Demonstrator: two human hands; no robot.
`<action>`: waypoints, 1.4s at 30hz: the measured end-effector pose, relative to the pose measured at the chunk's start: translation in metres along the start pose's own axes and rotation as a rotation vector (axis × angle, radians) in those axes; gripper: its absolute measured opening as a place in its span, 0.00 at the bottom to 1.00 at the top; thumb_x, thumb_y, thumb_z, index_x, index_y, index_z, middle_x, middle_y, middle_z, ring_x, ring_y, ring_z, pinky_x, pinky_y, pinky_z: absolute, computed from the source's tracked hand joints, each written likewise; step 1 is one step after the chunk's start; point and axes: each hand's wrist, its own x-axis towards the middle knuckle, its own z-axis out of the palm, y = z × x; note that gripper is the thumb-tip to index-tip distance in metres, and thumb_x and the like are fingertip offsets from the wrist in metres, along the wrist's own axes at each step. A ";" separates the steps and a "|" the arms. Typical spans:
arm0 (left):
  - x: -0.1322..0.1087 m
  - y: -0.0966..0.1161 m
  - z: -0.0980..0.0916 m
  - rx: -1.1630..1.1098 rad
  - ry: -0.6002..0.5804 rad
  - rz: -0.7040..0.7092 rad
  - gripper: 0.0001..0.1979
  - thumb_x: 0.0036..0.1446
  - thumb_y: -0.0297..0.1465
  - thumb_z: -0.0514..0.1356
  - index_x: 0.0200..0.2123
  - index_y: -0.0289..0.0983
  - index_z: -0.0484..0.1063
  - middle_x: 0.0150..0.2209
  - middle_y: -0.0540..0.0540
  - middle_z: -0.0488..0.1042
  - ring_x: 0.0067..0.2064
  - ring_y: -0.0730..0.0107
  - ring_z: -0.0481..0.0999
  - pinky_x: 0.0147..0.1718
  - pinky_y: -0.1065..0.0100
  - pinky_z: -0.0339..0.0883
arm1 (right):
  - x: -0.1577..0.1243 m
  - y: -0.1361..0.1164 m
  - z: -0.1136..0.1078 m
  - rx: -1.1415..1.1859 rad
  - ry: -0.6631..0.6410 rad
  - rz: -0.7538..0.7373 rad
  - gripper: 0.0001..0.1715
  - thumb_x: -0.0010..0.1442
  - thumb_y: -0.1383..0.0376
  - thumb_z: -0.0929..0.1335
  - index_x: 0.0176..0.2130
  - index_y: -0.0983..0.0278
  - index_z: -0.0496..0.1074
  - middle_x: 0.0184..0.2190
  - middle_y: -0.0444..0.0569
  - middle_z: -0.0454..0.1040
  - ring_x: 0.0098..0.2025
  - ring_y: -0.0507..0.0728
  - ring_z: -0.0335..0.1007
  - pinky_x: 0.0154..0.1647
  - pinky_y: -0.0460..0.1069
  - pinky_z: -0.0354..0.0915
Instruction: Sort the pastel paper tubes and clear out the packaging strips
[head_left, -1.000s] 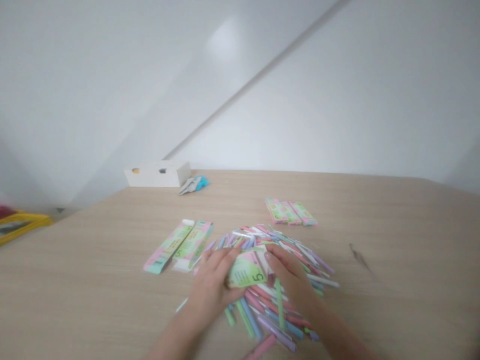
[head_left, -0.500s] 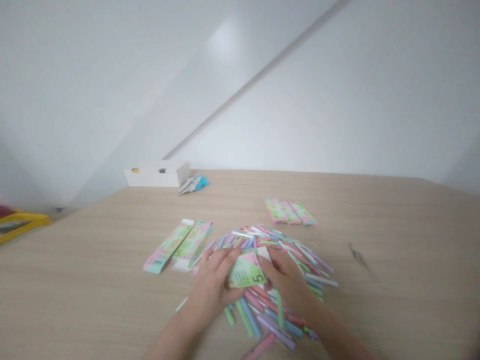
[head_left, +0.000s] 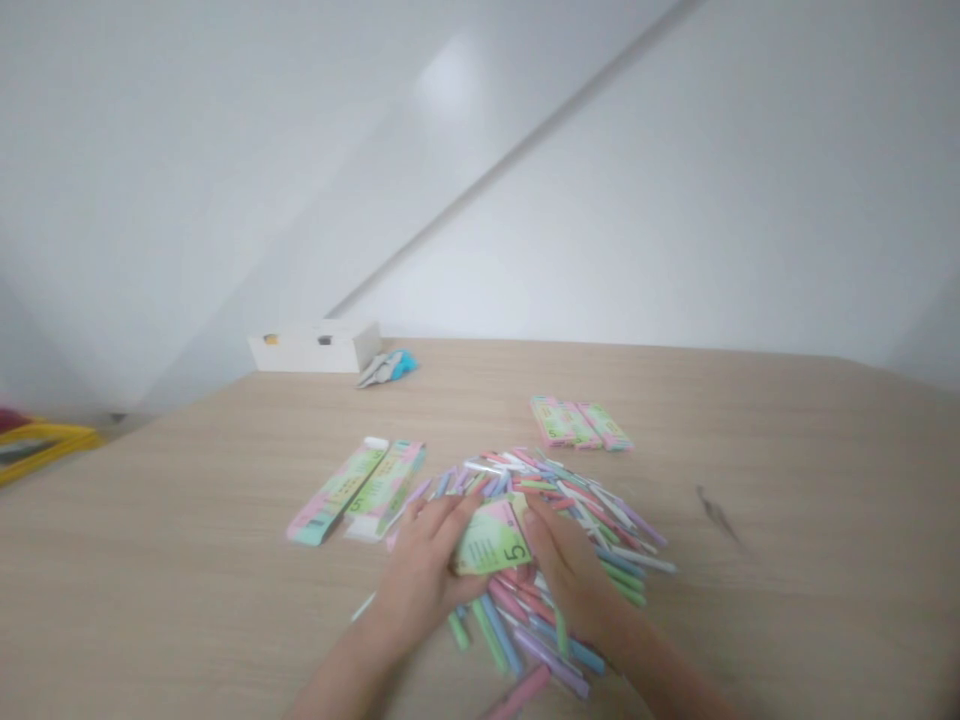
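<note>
The pale wood-grain desk (head_left: pixel 825 480) carries a loose, spread-out pile of pastel pens (head_left: pixel 506 600). Two long printed cartons (head_left: pixel 337 492) lie slanted at its left; more printed cartons (head_left: pixel 568 424) lie together beyond it. A thin, blurred object (head_left: pixel 716 512) lies right. Far left, a white box (head_left: pixel 307 352) stands beside a crumpled grey-and-blue bundle (head_left: pixel 390 368).

Left hand (head_left: pixel 426 548) holds a green-and-pink packet (head_left: pixel 491 537) marked 5 over a heap of pastel pens (head_left: pixel 553 662), right hand (head_left: pixel 568 568) at its end, two similar packets (head_left: pixel 377 486) at left, a packet group (head_left: pixel 574 424) beyond the heap, white box (head_left: pixel 306 353) farther back beside a grey-and-blue bundle (head_left: pixel 388 368), wood-grain tabletop (head_left: pixel 765 430) beneath.
</note>
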 end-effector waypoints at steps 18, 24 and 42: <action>-0.003 0.001 0.014 0.086 0.059 0.011 0.33 0.49 0.36 0.64 0.58 0.36 0.62 0.48 0.38 0.72 0.48 0.53 0.70 0.46 0.57 0.60 | -0.012 0.018 0.027 -0.234 0.047 -0.028 0.31 0.67 0.62 0.54 0.67 0.66 0.49 0.64 0.56 0.59 0.64 0.61 0.56 0.62 0.56 0.57; -0.002 -0.003 0.013 0.090 0.034 0.033 0.33 0.47 0.29 0.64 0.58 0.35 0.62 0.49 0.39 0.72 0.50 0.55 0.70 0.48 0.57 0.59 | -0.014 0.011 0.031 -0.309 -0.001 0.015 0.36 0.65 0.62 0.57 0.68 0.67 0.43 0.55 0.62 0.69 0.50 0.66 0.70 0.48 0.58 0.65; -0.002 -0.013 0.010 0.173 -0.031 0.137 0.33 0.52 0.34 0.62 0.61 0.42 0.58 0.56 0.40 0.69 0.57 0.54 0.67 0.59 0.50 0.42 | 0.017 0.032 0.006 0.060 0.039 0.074 0.12 0.56 0.64 0.65 0.39 0.66 0.75 0.24 0.44 0.72 0.25 0.51 0.66 0.27 0.45 0.62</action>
